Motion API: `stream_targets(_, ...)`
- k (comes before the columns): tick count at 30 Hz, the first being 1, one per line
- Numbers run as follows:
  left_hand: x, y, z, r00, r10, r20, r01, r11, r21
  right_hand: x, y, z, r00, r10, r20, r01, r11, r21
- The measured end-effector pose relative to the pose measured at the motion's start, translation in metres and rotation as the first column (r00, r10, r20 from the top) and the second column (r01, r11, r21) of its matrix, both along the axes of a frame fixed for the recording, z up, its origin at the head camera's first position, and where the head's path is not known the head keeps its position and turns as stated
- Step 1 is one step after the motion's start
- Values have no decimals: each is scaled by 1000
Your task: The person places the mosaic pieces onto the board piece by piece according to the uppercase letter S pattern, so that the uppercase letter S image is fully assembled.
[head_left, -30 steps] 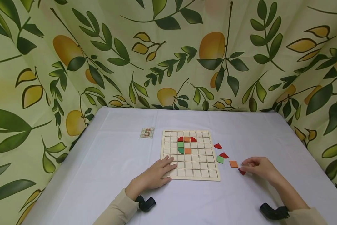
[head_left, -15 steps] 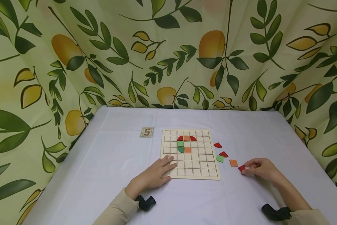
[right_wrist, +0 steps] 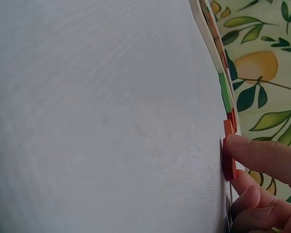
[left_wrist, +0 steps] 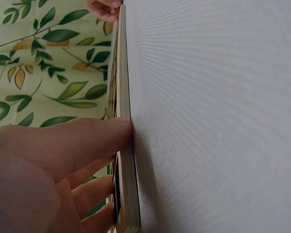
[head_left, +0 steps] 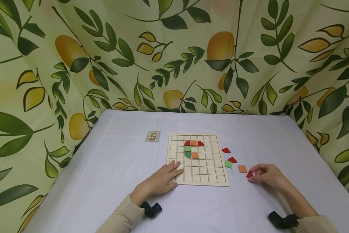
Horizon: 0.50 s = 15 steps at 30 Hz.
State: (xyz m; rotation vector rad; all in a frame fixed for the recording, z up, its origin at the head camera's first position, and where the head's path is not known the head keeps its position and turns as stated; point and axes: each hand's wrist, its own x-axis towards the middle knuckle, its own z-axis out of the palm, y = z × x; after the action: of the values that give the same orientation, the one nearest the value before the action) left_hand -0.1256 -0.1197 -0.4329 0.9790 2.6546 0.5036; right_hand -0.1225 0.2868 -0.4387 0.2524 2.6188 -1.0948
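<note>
My left hand (head_left: 159,178) rests with spread fingers on the near-left corner of a wooden grid board (head_left: 204,176); in the left wrist view its thumb (left_wrist: 94,138) lies against the board's edge (left_wrist: 128,184). At the right, my right hand (head_left: 268,176) pinches a red quarter-circle tile (head_left: 249,174) between thumb and finger, low over the cloth. That red tile (right_wrist: 228,160) shows on edge in the right wrist view. On the board sit two red quarter-circles, two orange squares (head_left: 194,155), a green square (head_left: 187,149) and a dark green quarter-circle (head_left: 187,155).
Between board and right hand lie an orange square (head_left: 242,169), a light green square (head_left: 228,164) and two red quarter-circles, one farther back (head_left: 226,150), one touching the green square (head_left: 232,160). A small pattern card (head_left: 152,136) showing an S lies left of the board on the white cloth.
My right hand's fingertips have turned and drawn the red quarter-circle tile slightly, so more of it shows, now pinched. My left hand stays in place on the board.
</note>
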Motion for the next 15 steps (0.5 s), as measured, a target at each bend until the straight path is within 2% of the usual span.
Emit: stream_targets(15, -1, 1, 0, 999, 34, 30, -33, 999, -14, -1, -2, 0, 1000, 13, -16, -14, 1000, -10)
